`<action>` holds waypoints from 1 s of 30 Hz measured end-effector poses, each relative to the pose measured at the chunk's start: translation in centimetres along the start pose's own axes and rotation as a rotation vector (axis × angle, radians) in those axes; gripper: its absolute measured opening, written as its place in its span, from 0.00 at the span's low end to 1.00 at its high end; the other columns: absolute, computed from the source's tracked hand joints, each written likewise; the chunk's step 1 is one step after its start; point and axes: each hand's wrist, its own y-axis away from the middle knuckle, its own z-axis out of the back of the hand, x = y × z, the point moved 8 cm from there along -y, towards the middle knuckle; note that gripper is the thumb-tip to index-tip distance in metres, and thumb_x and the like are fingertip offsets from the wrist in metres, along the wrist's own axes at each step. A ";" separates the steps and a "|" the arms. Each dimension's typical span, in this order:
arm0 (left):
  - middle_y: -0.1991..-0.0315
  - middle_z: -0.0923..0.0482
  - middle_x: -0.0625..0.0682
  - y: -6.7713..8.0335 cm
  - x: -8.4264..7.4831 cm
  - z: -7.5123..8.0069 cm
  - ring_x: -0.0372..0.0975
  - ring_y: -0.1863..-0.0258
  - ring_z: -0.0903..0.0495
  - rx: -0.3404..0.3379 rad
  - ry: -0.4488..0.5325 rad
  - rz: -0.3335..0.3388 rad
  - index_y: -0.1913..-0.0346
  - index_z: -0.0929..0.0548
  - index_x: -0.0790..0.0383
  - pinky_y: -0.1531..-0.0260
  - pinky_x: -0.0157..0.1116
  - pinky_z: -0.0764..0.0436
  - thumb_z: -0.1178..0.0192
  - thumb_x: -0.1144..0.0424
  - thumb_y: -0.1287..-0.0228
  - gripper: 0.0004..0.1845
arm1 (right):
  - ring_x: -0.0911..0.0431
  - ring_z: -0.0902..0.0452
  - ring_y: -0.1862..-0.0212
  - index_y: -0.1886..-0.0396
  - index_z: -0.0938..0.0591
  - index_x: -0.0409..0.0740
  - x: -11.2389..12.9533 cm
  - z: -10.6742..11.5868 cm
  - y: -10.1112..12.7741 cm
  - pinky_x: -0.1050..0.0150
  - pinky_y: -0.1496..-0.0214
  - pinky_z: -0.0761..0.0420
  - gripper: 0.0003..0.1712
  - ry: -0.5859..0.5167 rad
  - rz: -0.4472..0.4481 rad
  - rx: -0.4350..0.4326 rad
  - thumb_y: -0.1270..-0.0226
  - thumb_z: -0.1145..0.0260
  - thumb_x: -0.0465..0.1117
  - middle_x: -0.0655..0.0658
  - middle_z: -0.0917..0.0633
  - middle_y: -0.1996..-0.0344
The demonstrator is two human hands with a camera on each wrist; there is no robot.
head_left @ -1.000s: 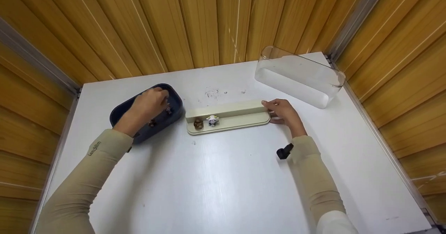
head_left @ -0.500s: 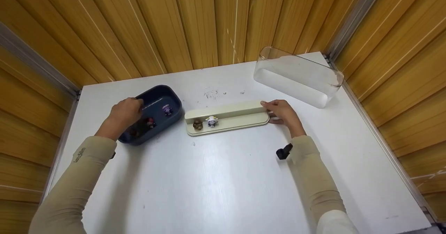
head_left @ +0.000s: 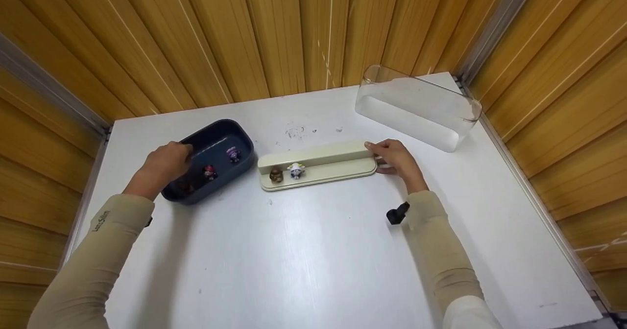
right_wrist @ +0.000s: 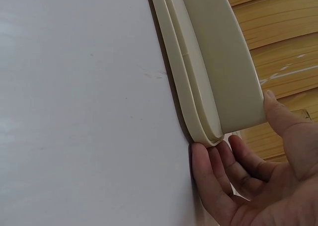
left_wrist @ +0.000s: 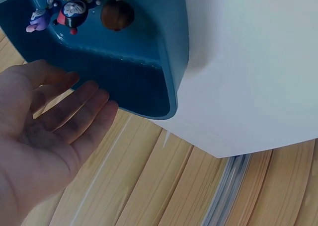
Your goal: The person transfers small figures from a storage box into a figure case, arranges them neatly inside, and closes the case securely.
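My left hand [head_left: 166, 165] is over the left side of a dark blue bin [head_left: 208, 145]. In the left wrist view its fingers [left_wrist: 74, 114] are loosely bent at the bin's rim, with nothing between them and the thumb. Inside the bin are a purple figurine [left_wrist: 39, 20], a red-and-black figurine [left_wrist: 73, 12] and a brown one [left_wrist: 118, 14]. My right hand [head_left: 397, 160] grips the right end of a cream stepped display base [head_left: 338, 160], thumb on the raised step and fingers at the lower edge. On the base's left part stand a brown figurine [head_left: 276, 175] and a white one [head_left: 296, 171].
A clear plastic cover [head_left: 416, 106] stands at the back right of the white table [head_left: 294, 250]. Wood-look panels [head_left: 279, 35] wall in the back and sides. A black wrist camera [head_left: 397, 214] sticks out from the right sleeve.
My left hand has drawn back left from over the bin's middle to its left side, uncovering the purple and red-and-black figurines. The right hand and the base hold almost still.
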 end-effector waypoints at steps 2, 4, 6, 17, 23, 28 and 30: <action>0.62 0.19 0.67 0.0 0.1 0.0 0.53 0.66 0.20 0.011 0.007 -0.002 0.58 0.20 0.71 0.63 0.58 0.19 0.44 0.71 0.32 0.06 | 0.51 0.21 0.49 0.39 0.28 0.38 0.0 0.0 0.0 0.60 0.50 0.15 0.36 -0.004 0.005 -0.005 0.32 0.33 0.61 0.41 0.24 0.45; 0.62 0.19 0.67 0.0 0.2 0.0 0.52 0.67 0.21 0.030 0.015 -0.004 0.57 0.21 0.71 0.63 0.57 0.19 0.44 0.71 0.33 0.06 | 0.51 0.21 0.50 0.40 0.28 0.39 0.0 -0.1 0.1 0.60 0.51 0.15 0.35 -0.007 0.009 -0.008 0.31 0.33 0.61 0.42 0.23 0.45; 0.61 0.20 0.67 -0.1 0.2 -0.2 0.52 0.66 0.21 0.059 0.029 -0.002 0.55 0.21 0.71 0.62 0.57 0.19 0.44 0.71 0.33 0.08 | 0.51 0.20 0.50 0.40 0.28 0.39 0.0 -0.1 0.1 0.60 0.52 0.14 0.35 -0.006 0.013 -0.013 0.32 0.32 0.61 0.42 0.23 0.46; 0.49 0.21 0.71 0.2 0.7 -2.7 0.52 0.56 0.21 0.304 0.010 -0.009 0.38 0.26 0.77 0.48 0.58 0.21 0.43 0.66 0.29 0.22 | 0.50 0.21 0.47 0.37 0.28 0.39 0.0 0.0 -0.2 0.59 0.50 0.15 0.37 0.020 0.003 -0.006 0.31 0.33 0.62 0.41 0.23 0.45; 0.52 0.20 0.68 0.9 0.9 -3.1 0.52 0.56 0.20 0.363 0.060 0.001 0.40 0.24 0.77 0.49 0.59 0.20 0.33 0.61 0.34 0.27 | 0.51 0.20 0.50 0.39 0.28 0.40 0.2 -0.2 -0.2 0.60 0.51 0.15 0.36 0.015 0.002 -0.013 0.32 0.33 0.62 0.42 0.22 0.47; 0.56 0.20 0.66 1.2 0.8 -3.3 0.52 0.57 0.22 0.330 0.064 -0.039 0.46 0.22 0.78 0.53 0.55 0.18 0.31 0.62 0.36 0.24 | 0.50 0.21 0.48 0.38 0.28 0.40 0.1 -0.2 -0.1 0.60 0.50 0.15 0.37 0.017 0.007 -0.010 0.33 0.33 0.63 0.41 0.22 0.46; 0.60 0.20 0.64 1.2 0.8 -3.5 0.51 0.61 0.23 0.318 0.078 -0.045 0.50 0.21 0.77 0.57 0.52 0.17 0.31 0.63 0.36 0.21 | 0.50 0.21 0.48 0.38 0.28 0.40 0.0 0.0 0.0 0.59 0.50 0.15 0.37 0.015 0.002 -0.017 0.32 0.33 0.62 0.41 0.22 0.46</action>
